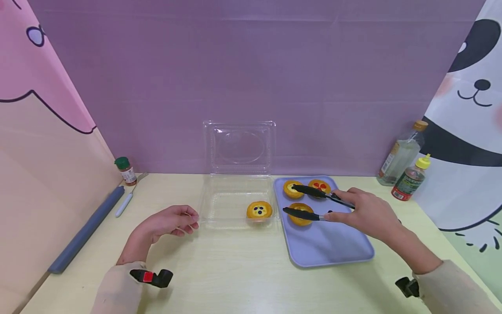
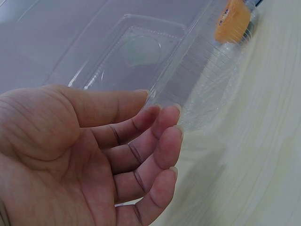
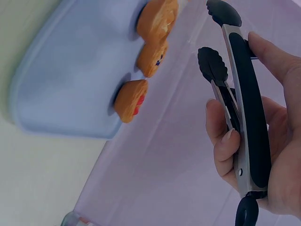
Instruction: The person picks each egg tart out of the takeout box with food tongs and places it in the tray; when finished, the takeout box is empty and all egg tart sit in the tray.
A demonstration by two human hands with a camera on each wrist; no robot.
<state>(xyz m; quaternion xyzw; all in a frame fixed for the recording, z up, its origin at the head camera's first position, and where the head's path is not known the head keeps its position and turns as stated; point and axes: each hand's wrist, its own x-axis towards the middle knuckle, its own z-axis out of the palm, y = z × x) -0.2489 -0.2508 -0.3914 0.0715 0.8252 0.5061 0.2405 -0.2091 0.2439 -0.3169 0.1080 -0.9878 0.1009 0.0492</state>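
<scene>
My right hand [image 1: 370,213] holds black-tipped metal tongs [image 3: 254,113], their arms spread apart above the lilac tray [image 1: 333,248]. In the head view the tong tips overlap a tart [image 1: 291,189] at the back left and a tart [image 1: 300,217] in front of it. A tart with red topping [image 1: 319,185] sits at the back right. My left hand [image 1: 170,222], fingers loosely bent, is at the left side of a clear plastic clamshell box [image 1: 223,198]; any contact is unclear. Inside the box lies a tart with dark dots [image 1: 259,210], near the right wall.
The box's lid [image 1: 240,146] stands raised at the back. On the right stand a tall bottle [image 1: 401,155] and a yellow-capped bottle [image 1: 409,179]. On the left are a green-capped jar [image 1: 127,171], a fork [image 1: 127,200] and a long blue-grey bar [image 1: 86,231].
</scene>
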